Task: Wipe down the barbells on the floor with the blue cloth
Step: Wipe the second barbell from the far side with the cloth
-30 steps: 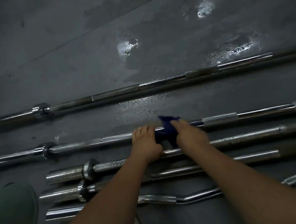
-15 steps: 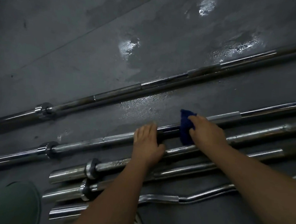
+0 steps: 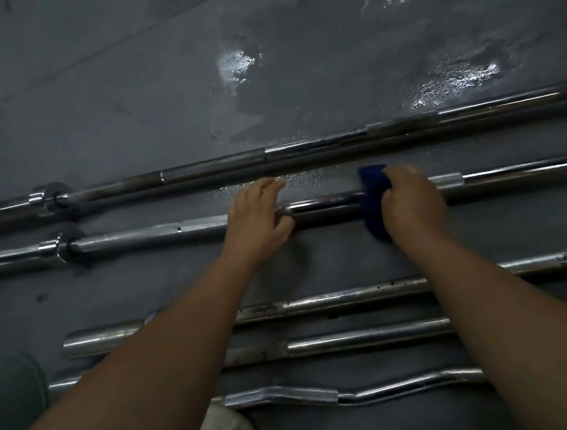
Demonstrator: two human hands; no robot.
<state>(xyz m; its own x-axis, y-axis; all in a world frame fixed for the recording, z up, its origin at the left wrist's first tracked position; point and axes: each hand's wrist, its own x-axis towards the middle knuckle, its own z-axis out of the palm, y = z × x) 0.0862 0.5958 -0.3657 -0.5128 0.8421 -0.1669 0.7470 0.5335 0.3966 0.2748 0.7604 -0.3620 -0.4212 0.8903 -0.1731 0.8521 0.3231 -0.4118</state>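
Right hand (image 3: 413, 203) grips dark blue folded cloth (image 3: 373, 204), wrapped round long chrome steel barbell (image 3: 326, 206). Left hand (image 3: 258, 219), just left of that grip, lies across the bar, fingers nearly straight, steadying. Advice: squeeze evenly, wrap fully, stroke away from the steadying hand.

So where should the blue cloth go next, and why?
Probably slide the blue cloth rightward along the barbell. The right hand grips it wrapped round that bar, the left hand rests on the same bar, and more bar stretches away to the right.
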